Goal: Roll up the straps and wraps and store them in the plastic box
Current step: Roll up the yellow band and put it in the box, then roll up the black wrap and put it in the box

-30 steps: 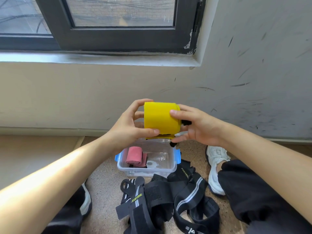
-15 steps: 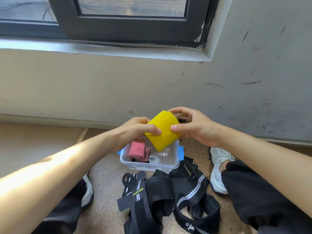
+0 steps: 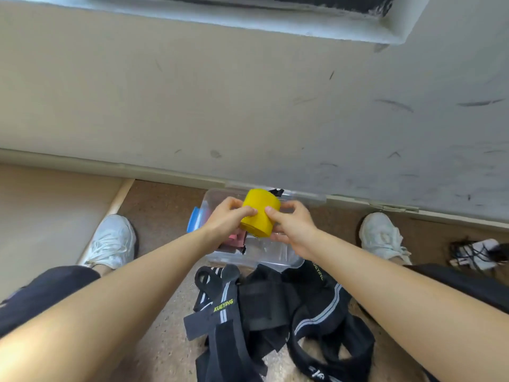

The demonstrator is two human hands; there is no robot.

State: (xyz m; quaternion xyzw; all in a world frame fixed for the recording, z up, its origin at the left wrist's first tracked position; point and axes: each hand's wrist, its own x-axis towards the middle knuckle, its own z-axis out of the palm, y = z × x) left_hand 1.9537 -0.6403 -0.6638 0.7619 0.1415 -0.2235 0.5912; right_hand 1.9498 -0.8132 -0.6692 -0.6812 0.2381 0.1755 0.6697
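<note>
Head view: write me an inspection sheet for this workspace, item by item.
Surface: speckled brown floor.
Job's things: yellow rolled fabric wrap held over the clear plastic box; pink rolled wrap inside the box; black straps with grey stripes heaped unrolled in front of it.
Clutter: black-and-white shoe at far right.
Grippers: left hand and right hand both grip the yellow wrap.
Cables: nothing seen.
Surroundings: scuffed beige wall, window sill above; the person's white sneakers either side of the box.

I hold the tightly rolled yellow wrap point(image 3: 259, 216) tilted above the clear plastic box point(image 3: 275, 260), with my left hand point(image 3: 223, 219) and right hand point(image 3: 294, 227) gripping its sides. A pink roll point(image 3: 234, 238) lies inside the box. The black straps point(image 3: 264, 307) lie tangled and unrolled just in front of it.
</note>
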